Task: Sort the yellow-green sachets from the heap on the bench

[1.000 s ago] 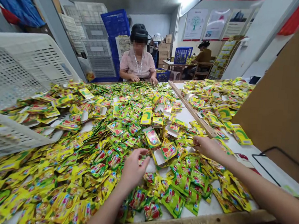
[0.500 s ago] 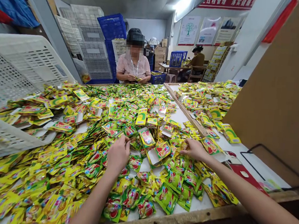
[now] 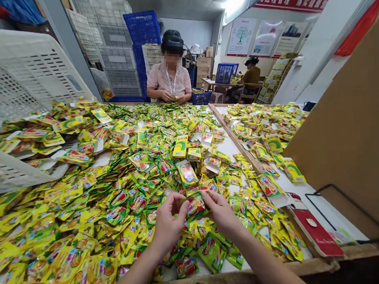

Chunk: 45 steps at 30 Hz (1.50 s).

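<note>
Packing-room table (image 3: 230, 278), wooden-edged, is covered almost wholly by a heap of sachets (image 3: 105, 196), yellow and green. At its near edge the fingers (image 3: 180, 201) of the left hand (image 3: 167, 222) and those of the right hand (image 3: 218, 211) are closed in pinch grips on opposite ends of one green sachet (image 3: 196, 203), lifted just above the heap. Whether a second packet lies behind it cannot be told. Held from both ends, it is probably being kept flat for checking or straightening.

Around the hands the loose sachets are far too many to count. Several flat printed cartons (image 3: 180, 146) lie among them. One white crate (image 3: 22, 83) stands tipped at left, seemingly so that its load spills onto the table. One wooden divider (image 3: 239, 142) separates a second heap at right. One red card (image 3: 314, 230) lies beside one cardboard panel (image 3: 359, 130).

Two other people are present: one co-worker (image 3: 170, 80) opposite, hands together at the far edge, and one seated person (image 3: 251, 74) well behind.
</note>
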Motion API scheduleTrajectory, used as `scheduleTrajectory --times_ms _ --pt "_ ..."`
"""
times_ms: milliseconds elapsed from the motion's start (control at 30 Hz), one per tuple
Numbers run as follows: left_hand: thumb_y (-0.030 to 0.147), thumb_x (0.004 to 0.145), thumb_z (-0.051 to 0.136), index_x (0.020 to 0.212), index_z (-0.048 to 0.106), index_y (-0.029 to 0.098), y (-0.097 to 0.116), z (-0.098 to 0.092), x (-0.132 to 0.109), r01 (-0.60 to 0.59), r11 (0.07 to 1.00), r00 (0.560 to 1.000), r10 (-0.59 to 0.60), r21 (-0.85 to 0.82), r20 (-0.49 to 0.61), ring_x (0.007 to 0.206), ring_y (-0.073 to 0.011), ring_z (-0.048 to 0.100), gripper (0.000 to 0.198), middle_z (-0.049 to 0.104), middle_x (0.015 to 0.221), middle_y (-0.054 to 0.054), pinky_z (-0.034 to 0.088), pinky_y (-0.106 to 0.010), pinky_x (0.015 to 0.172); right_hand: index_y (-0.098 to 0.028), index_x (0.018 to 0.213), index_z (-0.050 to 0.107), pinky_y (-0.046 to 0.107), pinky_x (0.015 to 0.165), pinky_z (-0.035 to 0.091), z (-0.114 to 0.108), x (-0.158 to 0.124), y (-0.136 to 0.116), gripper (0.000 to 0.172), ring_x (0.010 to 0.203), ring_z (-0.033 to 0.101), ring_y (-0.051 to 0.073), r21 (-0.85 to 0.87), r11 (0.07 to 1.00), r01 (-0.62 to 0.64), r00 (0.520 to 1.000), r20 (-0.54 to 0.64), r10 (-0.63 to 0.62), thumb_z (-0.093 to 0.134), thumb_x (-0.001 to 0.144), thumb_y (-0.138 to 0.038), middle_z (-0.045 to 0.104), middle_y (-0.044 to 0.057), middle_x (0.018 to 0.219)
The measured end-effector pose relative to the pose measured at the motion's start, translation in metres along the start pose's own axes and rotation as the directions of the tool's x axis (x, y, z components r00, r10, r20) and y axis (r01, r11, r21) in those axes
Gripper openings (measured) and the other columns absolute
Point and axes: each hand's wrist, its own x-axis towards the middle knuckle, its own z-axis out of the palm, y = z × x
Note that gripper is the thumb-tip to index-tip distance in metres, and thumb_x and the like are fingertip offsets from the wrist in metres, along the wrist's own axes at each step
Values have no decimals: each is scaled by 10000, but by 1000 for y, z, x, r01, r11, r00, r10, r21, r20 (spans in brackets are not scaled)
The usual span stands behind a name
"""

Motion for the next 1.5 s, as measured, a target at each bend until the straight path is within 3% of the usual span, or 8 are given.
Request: scheduleTrajectory --times_ms 233,400,633,833,1067,1167,1333,1500 --pt "361 863 485 832 551 190 0 8 1 -168 941 956 83 293 280 703 -167 575 185 603 758 -27 450 -276 664 -200 887 642 318 752 521 -28 -24 13 340 798 635 190 -291 946 139 987 -41 -158 684 714 -489 684 32 848" --pt "305 870 488 1088 536 151 -5 20 34 -158 608 968 -61 778 245 992 -267 564 271 582 1076 -132 433 -370 819 -200 937 645 385 792 513 -67 -35 9 322 851 649 248 -506 856 111 969 -138 -207 633 755 -465 701 75 905" --pt "277 919 393 996 563 190 5 22 48 -209 565 948 -82 798 306 944 -237 596 205 634 996 -101 426 -322 776 -227 867 690 465 1017 349 -75 -17 -14 148 1264 442 313 -740 625 249 941 33 -336 640 753 -306 559 107 1291" --pt "196 797 578 920 582 175 -3 37 48 -184 611 936 -131 770 328 895 -251 621 125 644 962 -98 442 -313 722 -165 796 683 353 634 522 -94 28 -8 321 723 643 233 -655 755 32 997 -29 -68 691 653 -452 685 44 733" --pt "275 905 404 928 527 195 9 16 50 -158 822 964 9 547 265 874 -175 597 149 603 960 -59 451 -288 762 -168 882 669 328 714 534 -88 9 -22 389 779 632 185 -502 857 119 990 -4 -139 685 669 -493 640 52 940" --pt "442 878 456 1085 447 185 18 1 41 144 989 975 -146 23 167 878 -172 617 330 600 1002 -76 482 -298 760 -194 911 681 374 788 534 -61 -3 -31 296 902 624 226 -496 820 285 929 -66 -363 687 717 -418 613 77 1020" --pt "524 624 745 1066 467 223 26 -13 26 483 670 871 -433 -564 231 885 -184 639 602 641 1048 -59 501 -278 700 -240 1000 675 396 949 481 5 -10 -15 238 1172 515 246 -705 390 592 686 188 -702 528 840 -145 591 107 1110" --pt "417 524 826 993 540 171 25 -30 33 452 628 853 -513 -634 100 709 -142 621 602 664 825 -23 459 -208 544 -212 1005 653 375 904 515 31 -13 -3 231 1171 533 242 -642 340 688 680 405 -611 511 848 -120 546 132 1192"
